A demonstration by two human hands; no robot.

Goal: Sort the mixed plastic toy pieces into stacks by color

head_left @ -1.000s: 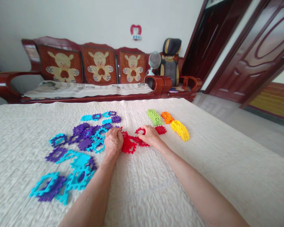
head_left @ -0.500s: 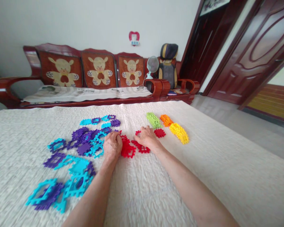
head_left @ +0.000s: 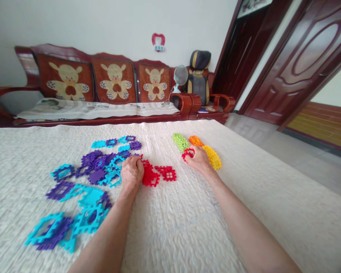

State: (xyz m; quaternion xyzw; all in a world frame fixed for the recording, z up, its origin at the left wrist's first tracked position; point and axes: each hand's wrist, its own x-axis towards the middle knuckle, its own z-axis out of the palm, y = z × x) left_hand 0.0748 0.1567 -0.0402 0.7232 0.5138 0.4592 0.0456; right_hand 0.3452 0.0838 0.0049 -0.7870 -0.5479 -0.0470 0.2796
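Note:
My right hand [head_left: 199, 159] pinches a red interlocking plastic tile [head_left: 188, 153] with a cut-out, just in front of the green pieces. My left hand [head_left: 132, 170] is closed, its fingers curled down at the left edge of a heap of red tiles [head_left: 150, 175]; what its fingertips hold, if anything, is hidden. To the right of that heap lies a red window-shaped tile [head_left: 169, 173]. Left of my left hand spread several purple tiles [head_left: 96, 176] and turquoise tiles [head_left: 91, 197], many overlapping.
Beyond my right hand are rows of green pieces [head_left: 180, 141], orange pieces [head_left: 196, 140] and yellow pieces [head_left: 212, 157]. Everything lies on a cream quilted cover [head_left: 170, 220]. A wooden sofa [head_left: 108, 119] and a small fan [head_left: 180, 76] stand behind it.
My right hand has moved right, carrying a red tile from beside the red heap to where the separate red tile lay near the green row. My left hand stays by the heap.

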